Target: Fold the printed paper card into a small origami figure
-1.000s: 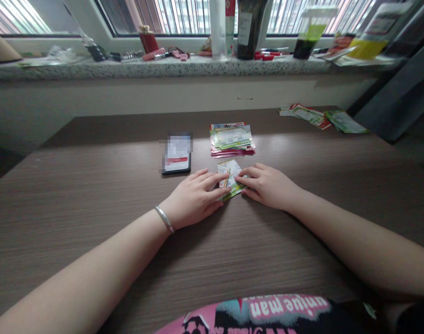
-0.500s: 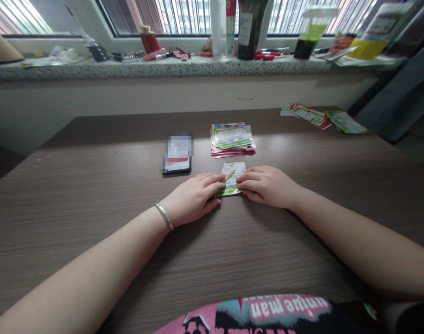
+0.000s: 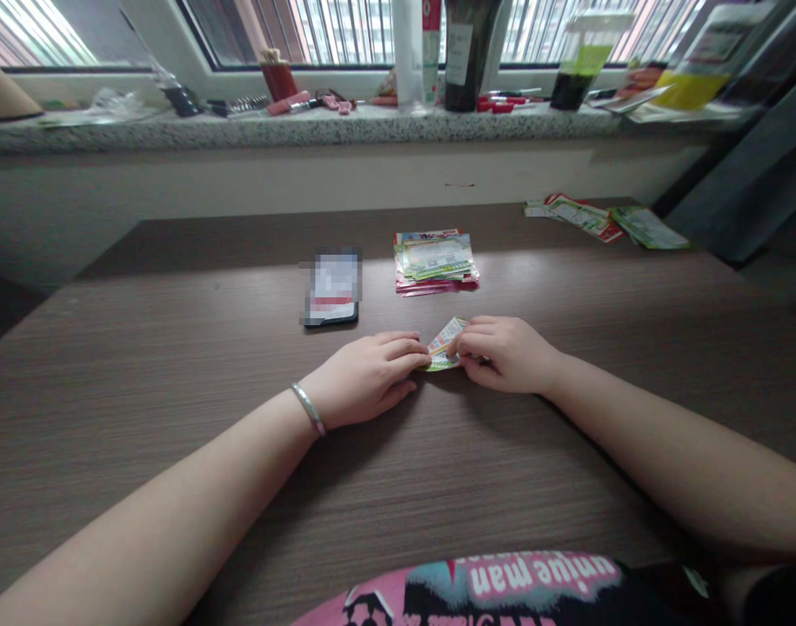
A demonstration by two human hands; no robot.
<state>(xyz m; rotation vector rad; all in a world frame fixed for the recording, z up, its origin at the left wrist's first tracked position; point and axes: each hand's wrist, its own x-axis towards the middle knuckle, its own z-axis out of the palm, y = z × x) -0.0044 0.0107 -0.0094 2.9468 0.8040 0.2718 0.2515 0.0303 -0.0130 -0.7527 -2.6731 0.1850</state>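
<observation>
A small printed paper point(image 3: 444, 346), white with green and yellow, lies on the brown table between my hands, its top edge slanting as if folded over. My left hand point(image 3: 377, 374) rests flat with its fingers stretched out, the fingertips pressing on the paper's left end. On the other side my right hand point(image 3: 505, 352) has its fingers bent and closed on the right part of the paper, which they partly hide. Just beyond sits a stack of printed papers point(image 3: 435, 259), green and white on top with red edges below.
A phone point(image 3: 332, 291) with a blurred screen lies left of the stack. More printed papers point(image 3: 586, 217) are spread at the table's far right. Bottles, a red cup of sticks point(image 3: 278, 78) and small tools line the granite windowsill point(image 3: 241, 130).
The paper's upper left has been folded over, so less of it shows. My right fingers have bent from lying flat to gripping it. My left hand has shifted slightly right.
</observation>
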